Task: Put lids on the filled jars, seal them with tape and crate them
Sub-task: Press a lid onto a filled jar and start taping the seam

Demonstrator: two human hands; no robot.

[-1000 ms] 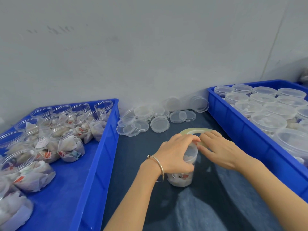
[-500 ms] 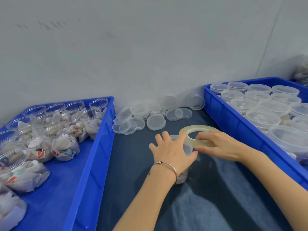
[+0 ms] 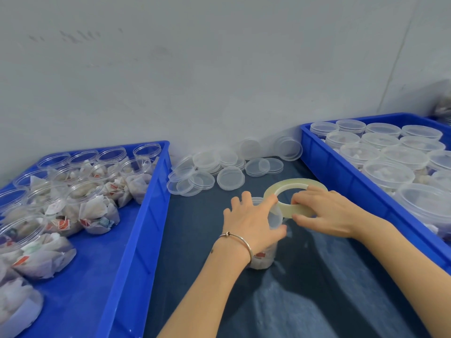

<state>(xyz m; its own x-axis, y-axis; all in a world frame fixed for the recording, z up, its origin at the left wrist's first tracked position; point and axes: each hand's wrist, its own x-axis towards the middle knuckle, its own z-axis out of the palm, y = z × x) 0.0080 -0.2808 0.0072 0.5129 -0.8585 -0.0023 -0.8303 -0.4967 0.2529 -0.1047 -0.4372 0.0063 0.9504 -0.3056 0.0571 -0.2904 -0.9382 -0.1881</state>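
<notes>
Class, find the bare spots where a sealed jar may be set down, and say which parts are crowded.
Free: dark mat between both forearms, and blue floor at the left blue plastic crate's right side. Crowded: right blue crate packed with lidded jars; clear loose lids by the wall.

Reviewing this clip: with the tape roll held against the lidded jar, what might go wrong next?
1. The left hand steadies the clear plastic lidded jar only from above; pulling the translucent yellowish tape roll in the right hand may tip it.
2. The loose clear round lids lie close behind and might get knocked.
</notes>
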